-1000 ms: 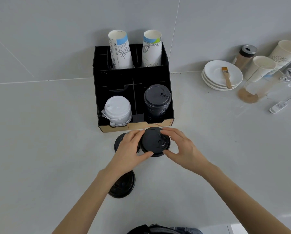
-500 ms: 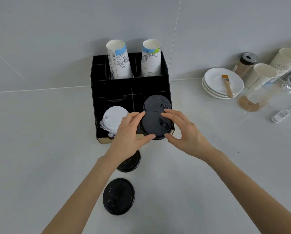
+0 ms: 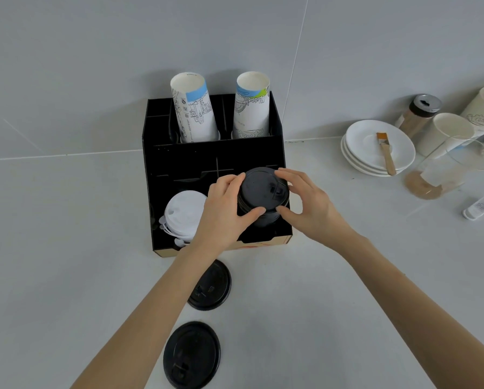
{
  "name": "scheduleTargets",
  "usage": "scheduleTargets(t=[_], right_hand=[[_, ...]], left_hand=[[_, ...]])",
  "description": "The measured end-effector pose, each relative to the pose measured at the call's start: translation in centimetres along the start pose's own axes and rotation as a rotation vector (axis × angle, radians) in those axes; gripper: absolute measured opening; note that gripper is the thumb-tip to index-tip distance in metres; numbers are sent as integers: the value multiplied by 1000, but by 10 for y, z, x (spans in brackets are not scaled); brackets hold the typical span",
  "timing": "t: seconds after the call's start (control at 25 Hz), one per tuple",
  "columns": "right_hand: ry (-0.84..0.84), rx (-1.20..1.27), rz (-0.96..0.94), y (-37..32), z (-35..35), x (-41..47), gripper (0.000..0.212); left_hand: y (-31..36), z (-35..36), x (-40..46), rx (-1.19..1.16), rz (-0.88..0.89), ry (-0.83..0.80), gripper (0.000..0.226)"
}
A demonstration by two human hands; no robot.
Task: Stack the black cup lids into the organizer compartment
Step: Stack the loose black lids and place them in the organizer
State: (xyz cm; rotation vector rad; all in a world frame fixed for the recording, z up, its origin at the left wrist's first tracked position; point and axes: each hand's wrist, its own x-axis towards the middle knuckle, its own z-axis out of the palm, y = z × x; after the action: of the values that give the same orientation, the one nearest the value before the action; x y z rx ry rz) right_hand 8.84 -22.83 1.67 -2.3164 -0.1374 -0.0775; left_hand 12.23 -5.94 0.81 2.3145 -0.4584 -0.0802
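A black cup lid (image 3: 259,188) sits on top of the stack of black lids (image 3: 263,217) in the front right compartment of the black organizer (image 3: 184,161). My left hand (image 3: 225,211) grips the lid's left rim and my right hand (image 3: 305,203) grips its right rim. Two more black lids lie on the counter in front of the organizer: one (image 3: 211,286) partly under my left forearm, one (image 3: 191,355) nearer to me.
White lids (image 3: 183,213) fill the front left compartment. Two paper cup stacks (image 3: 194,108) stand in the organizer's back. To the right are white saucers (image 3: 375,148) with a brush (image 3: 385,151), a shaker jar (image 3: 419,113), paper cups (image 3: 443,136) and a glass (image 3: 437,175).
Both hands carried the black lid from the counter in front of the organizer up and back, onto the stack in the front right compartment. Two lids stay on the counter.
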Motion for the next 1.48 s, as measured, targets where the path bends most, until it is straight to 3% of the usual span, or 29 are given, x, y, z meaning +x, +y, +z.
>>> scheduleTargets(t=[0.84, 1.16, 1.48], right_hand=[[-4, -39, 16, 7, 12, -1, 55], [43, -28, -10, -11, 13, -18, 51], [-91, -27, -70, -35, 49, -55, 50]], left_hand=[[-11, 8, -2, 62, -25, -65, 72], [-15, -5, -21, 32, -30, -22, 62], [-43, -24, -83, -8, -40, -8, 52]])
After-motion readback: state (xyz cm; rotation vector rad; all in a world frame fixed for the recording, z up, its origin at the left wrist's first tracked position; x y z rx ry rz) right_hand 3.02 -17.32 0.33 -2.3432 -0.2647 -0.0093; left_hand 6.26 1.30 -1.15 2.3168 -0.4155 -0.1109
